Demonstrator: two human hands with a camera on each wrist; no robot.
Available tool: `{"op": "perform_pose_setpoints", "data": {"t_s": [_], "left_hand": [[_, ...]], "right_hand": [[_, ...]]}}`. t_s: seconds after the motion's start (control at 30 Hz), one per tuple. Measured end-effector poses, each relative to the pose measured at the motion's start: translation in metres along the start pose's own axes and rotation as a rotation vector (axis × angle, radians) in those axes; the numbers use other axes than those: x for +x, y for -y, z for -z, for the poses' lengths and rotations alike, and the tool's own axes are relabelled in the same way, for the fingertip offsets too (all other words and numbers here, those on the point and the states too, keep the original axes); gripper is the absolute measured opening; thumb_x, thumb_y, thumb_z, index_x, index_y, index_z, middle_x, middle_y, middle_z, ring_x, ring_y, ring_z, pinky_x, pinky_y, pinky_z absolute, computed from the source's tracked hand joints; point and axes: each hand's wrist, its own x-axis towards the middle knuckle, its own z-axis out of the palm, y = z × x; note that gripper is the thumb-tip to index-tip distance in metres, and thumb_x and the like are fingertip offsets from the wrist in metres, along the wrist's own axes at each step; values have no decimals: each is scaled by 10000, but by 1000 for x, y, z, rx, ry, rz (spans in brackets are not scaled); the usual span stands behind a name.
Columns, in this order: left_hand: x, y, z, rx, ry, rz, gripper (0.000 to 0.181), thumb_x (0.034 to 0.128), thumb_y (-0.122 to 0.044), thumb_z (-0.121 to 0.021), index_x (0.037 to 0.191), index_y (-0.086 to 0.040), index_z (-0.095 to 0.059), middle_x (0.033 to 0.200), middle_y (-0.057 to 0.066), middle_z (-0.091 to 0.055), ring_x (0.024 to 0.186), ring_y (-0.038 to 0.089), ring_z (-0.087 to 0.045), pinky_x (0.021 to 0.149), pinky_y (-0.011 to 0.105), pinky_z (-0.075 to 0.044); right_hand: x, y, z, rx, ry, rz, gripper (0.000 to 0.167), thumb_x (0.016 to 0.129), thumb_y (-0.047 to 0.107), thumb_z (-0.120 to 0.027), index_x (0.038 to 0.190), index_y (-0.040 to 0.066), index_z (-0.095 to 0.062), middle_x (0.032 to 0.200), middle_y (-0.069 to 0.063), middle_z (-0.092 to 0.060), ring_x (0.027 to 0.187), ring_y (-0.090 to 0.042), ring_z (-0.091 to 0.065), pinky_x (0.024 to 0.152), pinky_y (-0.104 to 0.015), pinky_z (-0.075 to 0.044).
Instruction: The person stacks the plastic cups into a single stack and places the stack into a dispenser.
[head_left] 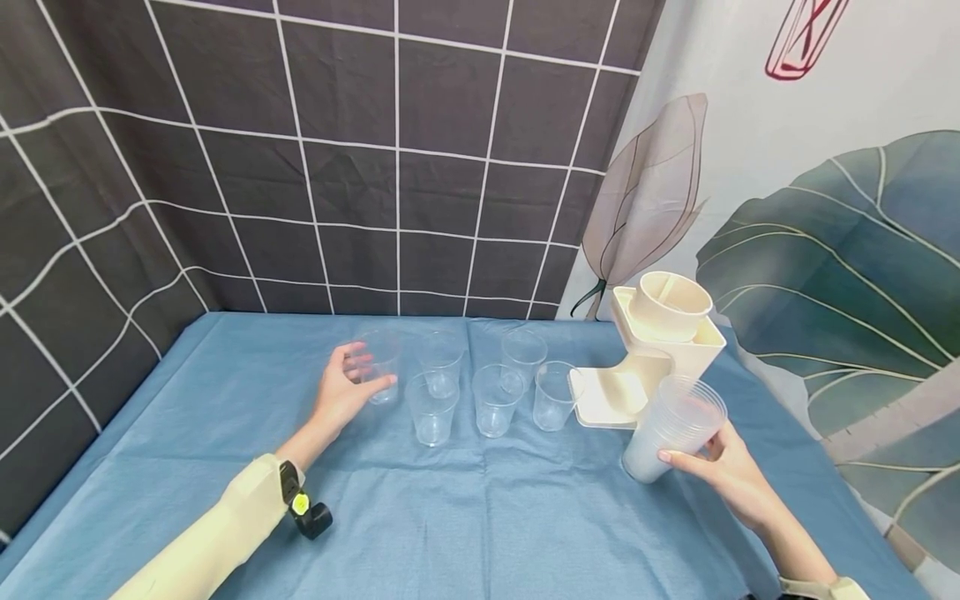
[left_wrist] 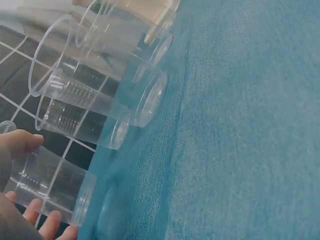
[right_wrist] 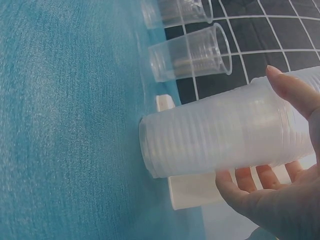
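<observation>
My left hand (head_left: pixel 341 396) grips a clear plastic cup (head_left: pixel 385 371) at the left end of a group of cups. In the left wrist view, the thumb is on one side of that cup (left_wrist: pixel 52 182) and the fingers on the other. My right hand (head_left: pixel 723 475) holds a tall stack of nested plastic cups (head_left: pixel 667 437), tilted, its base at or close to the cloth. Several single clear cups stand upright between the hands, among them a front cup (head_left: pixel 433 412), a middle cup (head_left: pixel 496 404) and a right cup (head_left: pixel 552 400).
A cream plastic stand (head_left: pixel 667 321) with a round tube and a flat base is behind the cup stack at the right. Blue cloth (head_left: pixel 450 525) covers the table. A dark grid-patterned curtain (head_left: pixel 442 200) and a leaf-printed sheet (head_left: pixel 847 250) hang behind.
</observation>
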Motion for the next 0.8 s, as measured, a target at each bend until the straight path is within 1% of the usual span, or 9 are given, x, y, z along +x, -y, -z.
{"op": "perform_pose_setpoints", "data": {"t_s": [0.17,0.43,0.53,0.7,0.8], "left_hand": [[-2,-1,0,11,-34,-29,742,780,-170,-785,1397,-71,-386,1348,168,-532,1237,332,-530,1000,460,-477],[-7,-5,-2,17,-54,-115,734,781,-196,-791,1389,-90,-393,1319,160,-535,1203,321,-525,1050,468,-440],[-9,-6,-3,8,-63,-140,731,779,-188,-794,1383,-78,-397,1304,164,-541,1198,324,-532,1049,470,-440],[-11,-6,-4,-12,-81,-165,710,773,-170,-798,1363,-82,-414,1282,153,-551,1197,281,-523,1053,451,-440],[-12,-7,-4,-24,-93,-184,702,769,-157,-799,1356,-74,-422,1285,171,-554,1194,271,-520,1049,446,-445]], "right_hand": [[0,0,0,-1,-2,4,706,838,5,-686,1408,200,-319,1253,176,-447,1116,132,-435,814,-52,-413],[0,0,0,20,2,19,692,841,-9,-679,1401,200,-329,1263,161,-447,1134,130,-427,830,-42,-401],[0,0,1,4,-1,9,701,846,10,-681,1409,211,-315,1265,174,-433,1129,139,-412,825,-41,-397],[0,0,0,1,-1,8,702,843,10,-684,1406,210,-316,1265,168,-430,1130,133,-413,827,-43,-398],[0,0,0,-3,-2,9,696,843,13,-684,1403,206,-318,1262,167,-432,1130,131,-415,825,-44,-398]]}}
